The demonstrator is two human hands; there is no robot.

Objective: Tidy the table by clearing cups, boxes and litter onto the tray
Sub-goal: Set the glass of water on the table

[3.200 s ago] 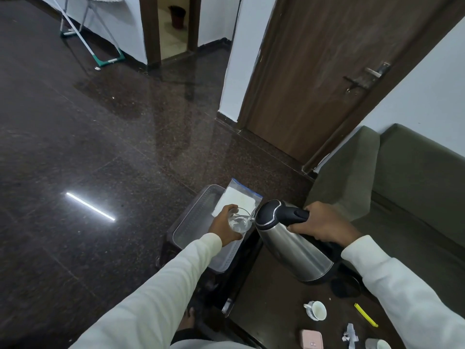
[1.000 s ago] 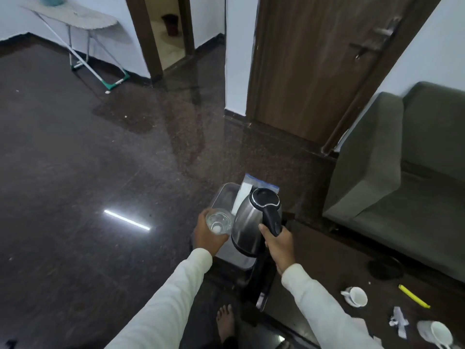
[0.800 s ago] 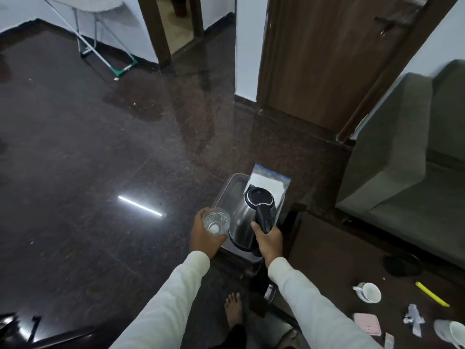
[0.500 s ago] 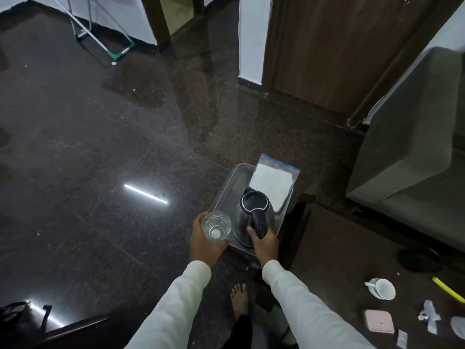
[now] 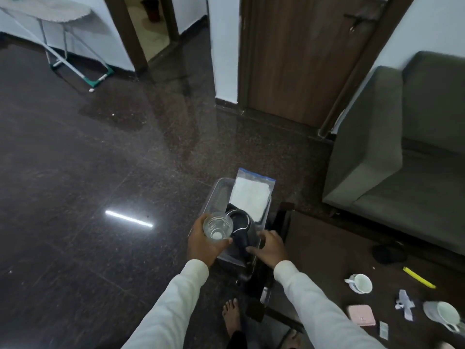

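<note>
Evidently no writing legible; kettle [image 5: 239,222] unbranded.

Dark wooden table [image 5: 327,250] with two white cups [image 5: 362,283], pink box [image 5: 361,315], yellow marker [image 5: 419,277], paper scraps [image 5: 404,300].

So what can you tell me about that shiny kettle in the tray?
The kettle looks like shiny steel with a black lid and a black handle that points toward the person. It stands upright in the near end of the clear plastic tray, just in front of a zip bag with white paper inside. The right hand is beside the handle, fingers spread and loose, not gripping it. The left hand holds a glass close against the kettle's left side.
</note>
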